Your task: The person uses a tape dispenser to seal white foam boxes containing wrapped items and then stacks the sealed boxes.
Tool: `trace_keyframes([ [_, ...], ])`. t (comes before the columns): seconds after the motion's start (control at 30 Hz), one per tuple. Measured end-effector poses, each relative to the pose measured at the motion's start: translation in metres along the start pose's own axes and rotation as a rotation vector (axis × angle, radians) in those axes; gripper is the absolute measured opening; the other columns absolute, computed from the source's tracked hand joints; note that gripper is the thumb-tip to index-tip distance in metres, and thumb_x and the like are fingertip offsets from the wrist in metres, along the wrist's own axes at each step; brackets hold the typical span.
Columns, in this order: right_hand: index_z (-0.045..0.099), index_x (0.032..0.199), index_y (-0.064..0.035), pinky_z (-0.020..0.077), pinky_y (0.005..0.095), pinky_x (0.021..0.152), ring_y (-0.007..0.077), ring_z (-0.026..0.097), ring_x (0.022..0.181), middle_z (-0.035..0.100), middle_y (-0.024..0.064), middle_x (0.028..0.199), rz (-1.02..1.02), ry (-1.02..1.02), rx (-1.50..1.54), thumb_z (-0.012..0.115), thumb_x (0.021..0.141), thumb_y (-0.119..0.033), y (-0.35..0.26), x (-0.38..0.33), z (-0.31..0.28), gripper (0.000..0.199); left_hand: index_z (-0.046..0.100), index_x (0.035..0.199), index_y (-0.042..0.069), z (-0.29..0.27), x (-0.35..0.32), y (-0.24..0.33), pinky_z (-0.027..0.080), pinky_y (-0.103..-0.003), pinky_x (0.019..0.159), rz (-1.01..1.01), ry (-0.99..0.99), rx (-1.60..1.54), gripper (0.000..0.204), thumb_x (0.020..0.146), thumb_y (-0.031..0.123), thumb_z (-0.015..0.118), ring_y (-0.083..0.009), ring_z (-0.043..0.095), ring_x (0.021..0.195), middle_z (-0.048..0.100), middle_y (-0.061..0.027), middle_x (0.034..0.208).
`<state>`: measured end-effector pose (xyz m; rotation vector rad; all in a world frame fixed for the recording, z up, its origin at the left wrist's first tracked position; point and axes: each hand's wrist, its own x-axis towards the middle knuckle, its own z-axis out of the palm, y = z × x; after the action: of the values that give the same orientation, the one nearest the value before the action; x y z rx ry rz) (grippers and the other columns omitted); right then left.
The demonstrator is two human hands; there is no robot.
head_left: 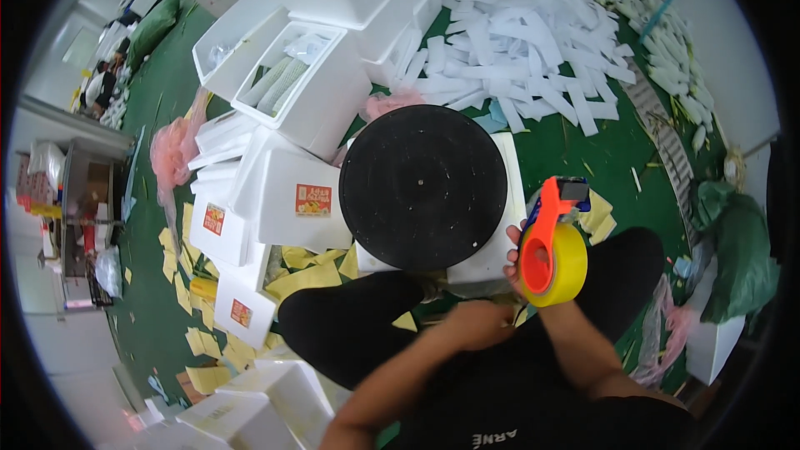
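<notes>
Right hand [515, 262] is wrapped tight around the handle of an orange tape dispenser [546, 237] loaded with a yellow tape roll [565, 265]; only the fingertips show at the dispenser's left edge. The dispenser is upright, just right of the black round disc [423, 187], near the right corner of the white foam box [497, 258] the disc lies on. Left hand [477, 322] is blurred, low in front of the person's lap, below the dispenser; grip can't be told, nothing visibly held. Black-trousered knees either side of the box. Left: stacked white foam boxes [293, 198] with small red-yellow labels, 1 open box [293, 83] further back with pale contents. Yellow paper scraps [310, 277] on the green floor [575, 150] near left. Far right: heap of white strips [521, 46]. Another person [104, 83] far left, small.
</notes>
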<state>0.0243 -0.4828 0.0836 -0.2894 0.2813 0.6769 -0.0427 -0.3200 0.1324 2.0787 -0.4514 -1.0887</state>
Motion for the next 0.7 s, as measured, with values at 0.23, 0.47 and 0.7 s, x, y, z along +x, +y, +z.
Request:
trace_keyframes([
  [0.23,0.046,0.134,-0.0009,0.0534,0.046,0.088,0.0326,0.066,0.1,0.053,0.0183,0.134,0.004,0.094,0.215,0.045,0.098,-0.03,0.057,0.005,-0.017,0.046,0.056,0.117,0.005,-0.27,-0.087,-0.199,0.049,-0.041,0.084,-0.471,1.359,0.426,0.047,0.081,0.03,0.073,-0.0298,0.06,0.098,0.061,-0.0131,0.106],
  [0.47,0.044,0.135,0.0018,0.0521,0.0493,0.09,0.0457,0.058,0.111,0.048,0.024,0.136,0.142,0.086,0.673,0.046,0.098,-0.027,0.054,-0.014,-0.009,0.047,0.045,0.126,0.008,-0.332,-0.046,-0.331,0.043,-0.056,0.091,-0.775,1.416,0.733,0.081,0.059,0.023,0.088,-0.035,0.039,0.125,0.045,-0.0117,0.13],
  [0.7,0.038,0.14,-0.001,0.0522,0.0507,0.089,0.0433,0.057,0.111,0.047,0.0226,0.137,0.013,-0.008,0.627,0.044,0.096,-0.039,0.073,-0.016,-0.069,0.059,0.054,0.11,0.007,-0.344,-0.074,-0.331,0.05,-0.049,0.083,-0.912,1.282,0.617,0.073,0.054,0.037,0.089,-0.0371,0.059,0.105,0.065,-0.0175,0.106],
])
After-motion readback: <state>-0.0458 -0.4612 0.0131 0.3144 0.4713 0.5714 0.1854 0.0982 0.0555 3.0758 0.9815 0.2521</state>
